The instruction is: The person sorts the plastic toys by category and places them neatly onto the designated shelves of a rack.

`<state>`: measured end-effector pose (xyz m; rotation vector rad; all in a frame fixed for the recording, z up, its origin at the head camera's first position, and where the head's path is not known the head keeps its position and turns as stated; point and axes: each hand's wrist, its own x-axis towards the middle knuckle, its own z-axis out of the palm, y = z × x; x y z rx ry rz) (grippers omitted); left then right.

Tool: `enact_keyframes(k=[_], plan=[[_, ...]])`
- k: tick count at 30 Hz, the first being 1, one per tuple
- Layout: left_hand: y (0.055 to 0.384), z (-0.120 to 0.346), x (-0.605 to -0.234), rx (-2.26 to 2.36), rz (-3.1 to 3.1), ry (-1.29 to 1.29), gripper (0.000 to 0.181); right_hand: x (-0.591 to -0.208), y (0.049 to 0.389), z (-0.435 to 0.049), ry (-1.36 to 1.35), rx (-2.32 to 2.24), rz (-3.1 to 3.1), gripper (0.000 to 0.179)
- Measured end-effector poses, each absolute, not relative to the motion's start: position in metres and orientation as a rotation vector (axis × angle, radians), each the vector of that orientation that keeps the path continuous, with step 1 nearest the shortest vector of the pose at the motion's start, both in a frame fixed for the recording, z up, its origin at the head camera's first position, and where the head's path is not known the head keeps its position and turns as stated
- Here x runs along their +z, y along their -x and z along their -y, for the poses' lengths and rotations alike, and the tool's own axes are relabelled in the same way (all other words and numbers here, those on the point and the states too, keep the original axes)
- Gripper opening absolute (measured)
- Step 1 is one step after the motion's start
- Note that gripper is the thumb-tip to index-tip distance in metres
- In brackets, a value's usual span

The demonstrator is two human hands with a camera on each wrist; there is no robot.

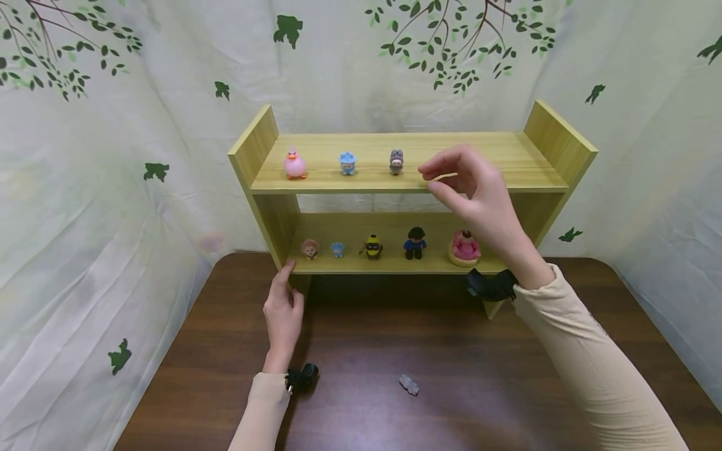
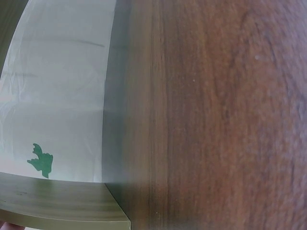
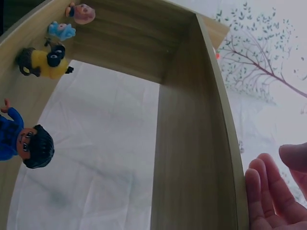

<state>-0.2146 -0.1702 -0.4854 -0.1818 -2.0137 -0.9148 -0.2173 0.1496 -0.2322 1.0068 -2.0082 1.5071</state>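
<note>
My left hand (image 1: 284,313) holds the lower left corner of a wooden two-tier shelf (image 1: 406,274); a bit of a fingertip (image 2: 12,226) shows at its edge in the left wrist view. My right hand (image 1: 474,188) is raised before the top tier, thumb and fingers curved and apart, with nothing visible between them. Just left of its fingertips stands a grey hooded figurine (image 1: 397,163). Farther left on that tier are a blue-hatted figurine (image 1: 347,164) and a pink duck figurine (image 1: 294,165).
The lower tier holds a brown-haired figurine (image 1: 309,248), a small blue figurine (image 1: 337,249), a yellow-and-black figurine (image 1: 373,247), a blue-jacketed toy figure (image 1: 415,243) and a pink bear figurine (image 1: 465,247). A small grey object (image 1: 408,384) lies on the brown table (image 1: 361,413).
</note>
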Motion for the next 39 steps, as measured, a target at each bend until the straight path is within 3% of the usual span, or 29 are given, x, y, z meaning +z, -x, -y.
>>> enact_keyframes(k=[39], plan=[[0.215, 0.171, -0.487, -0.937, 2.045, 0.174, 0.068, -0.307, 0.193, -0.156, -1.133, 1.521, 2.111, 0.025]])
